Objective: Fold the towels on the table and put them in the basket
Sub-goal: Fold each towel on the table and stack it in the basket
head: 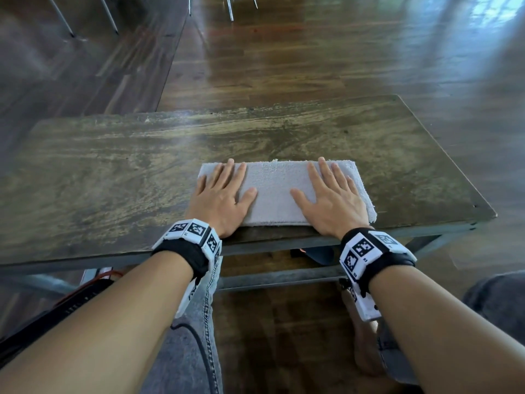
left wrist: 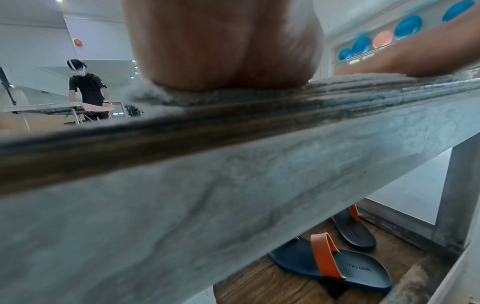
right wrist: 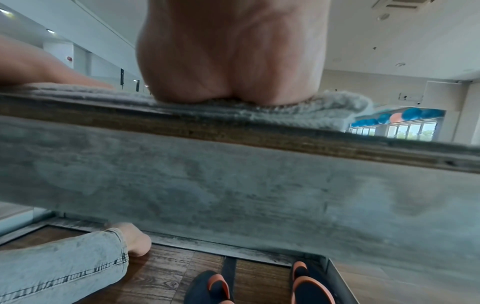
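Observation:
A light grey towel (head: 274, 191), folded into a long rectangle, lies near the front edge of the wooden table (head: 113, 172). My left hand (head: 224, 191) lies flat on the towel's left end, fingers straight and spread. My right hand (head: 326, 191) lies flat on its right end in the same way. In the left wrist view the heel of the left hand (left wrist: 223, 61) presses on the towel's edge (left wrist: 161, 98). In the right wrist view the heel of the right hand (right wrist: 233, 67) sits on the folded layers of the towel (right wrist: 311, 115). No basket is in view.
The table has a grey metal frame (left wrist: 233, 185). Dark sandals with orange straps (left wrist: 335, 265) lie on the wood floor under it, beside my bare foot (right wrist: 135, 240). Another person (left wrist: 88, 90) stands at a far table. Chair legs (head: 230, 9) stand beyond the table.

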`<state>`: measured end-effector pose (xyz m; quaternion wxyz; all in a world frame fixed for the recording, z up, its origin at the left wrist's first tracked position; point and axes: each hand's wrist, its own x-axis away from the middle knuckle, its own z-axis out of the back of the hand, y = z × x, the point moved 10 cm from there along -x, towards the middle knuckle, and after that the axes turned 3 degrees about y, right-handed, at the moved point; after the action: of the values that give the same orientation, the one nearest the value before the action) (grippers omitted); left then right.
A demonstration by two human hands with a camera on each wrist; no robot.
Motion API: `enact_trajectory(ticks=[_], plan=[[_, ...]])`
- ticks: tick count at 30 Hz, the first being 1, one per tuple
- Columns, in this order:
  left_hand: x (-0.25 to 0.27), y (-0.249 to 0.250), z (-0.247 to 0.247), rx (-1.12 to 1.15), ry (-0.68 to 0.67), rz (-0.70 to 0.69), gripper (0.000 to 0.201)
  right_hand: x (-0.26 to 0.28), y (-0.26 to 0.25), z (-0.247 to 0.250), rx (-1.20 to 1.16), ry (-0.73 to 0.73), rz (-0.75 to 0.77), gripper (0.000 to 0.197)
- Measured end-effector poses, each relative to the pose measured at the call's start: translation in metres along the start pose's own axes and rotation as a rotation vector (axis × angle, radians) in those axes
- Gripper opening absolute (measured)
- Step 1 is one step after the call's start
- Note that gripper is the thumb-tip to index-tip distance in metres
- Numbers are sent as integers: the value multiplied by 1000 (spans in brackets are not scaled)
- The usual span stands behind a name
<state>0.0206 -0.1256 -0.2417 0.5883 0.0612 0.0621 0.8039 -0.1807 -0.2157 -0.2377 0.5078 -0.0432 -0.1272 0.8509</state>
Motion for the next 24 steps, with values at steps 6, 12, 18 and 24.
enact_trajectory(ticks=[6, 12, 18, 24], plan=[[8, -18, 5, -20, 8, 49, 75, 4, 16, 3, 48, -4, -68, 81], [8, -26, 4, -6, 17, 70, 80, 10, 35, 8, 52, -2, -148, 77], [6, -29, 2, -3, 27, 126, 83, 16, 38, 12, 12, -75, -245, 83], [5, -32, 2, 15, 38, 177, 87, 35, -19, 49, 105, 255, 85, 46]])
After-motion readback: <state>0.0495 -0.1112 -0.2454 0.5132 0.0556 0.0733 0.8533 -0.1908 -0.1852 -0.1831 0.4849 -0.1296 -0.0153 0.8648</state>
